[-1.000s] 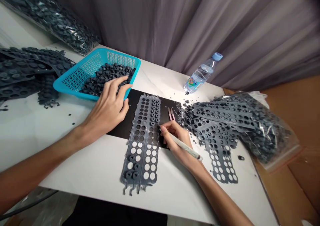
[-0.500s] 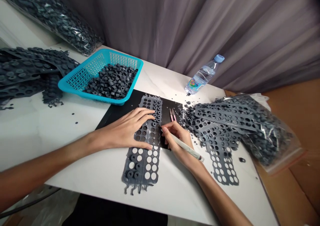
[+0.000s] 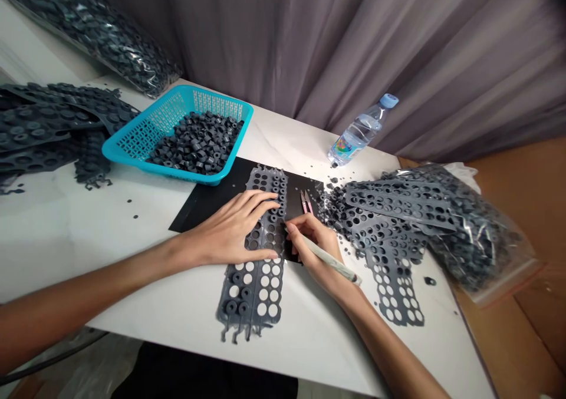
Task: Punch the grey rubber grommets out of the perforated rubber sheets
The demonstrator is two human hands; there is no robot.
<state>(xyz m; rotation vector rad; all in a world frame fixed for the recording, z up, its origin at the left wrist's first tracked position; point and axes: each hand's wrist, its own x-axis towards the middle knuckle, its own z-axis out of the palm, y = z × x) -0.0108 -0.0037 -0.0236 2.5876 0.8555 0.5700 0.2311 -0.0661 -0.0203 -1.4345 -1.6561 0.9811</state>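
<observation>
A grey rubber sheet point(image 3: 256, 281) full of round holes, with a few small rings still in it, lies across a black mat point(image 3: 207, 201) on the white table. My left hand point(image 3: 232, 228) rests flat on the sheet, fingers stretched out, holding nothing. My right hand point(image 3: 312, 243) is closed in a pinch round a thin white pen-like tool point(image 3: 331, 261), its tip at the sheet's right edge. A turquoise basket point(image 3: 132, 145) behind my left hand holds a heap of loose dark rubber rings point(image 3: 197, 142).
Pink snips point(image 3: 305, 201) lie on the mat beside my right hand. Punched-out grey sheets point(image 3: 389, 234) and a plastic bag of rubber parts point(image 3: 477, 240) lie at the right. A water bottle point(image 3: 360, 131) lies at the back; more sheets point(image 3: 39, 128) are stacked at the left.
My left hand has come away from the basket's rings and now lies flat on the grey sheet. My right hand has kept its place with the tool.
</observation>
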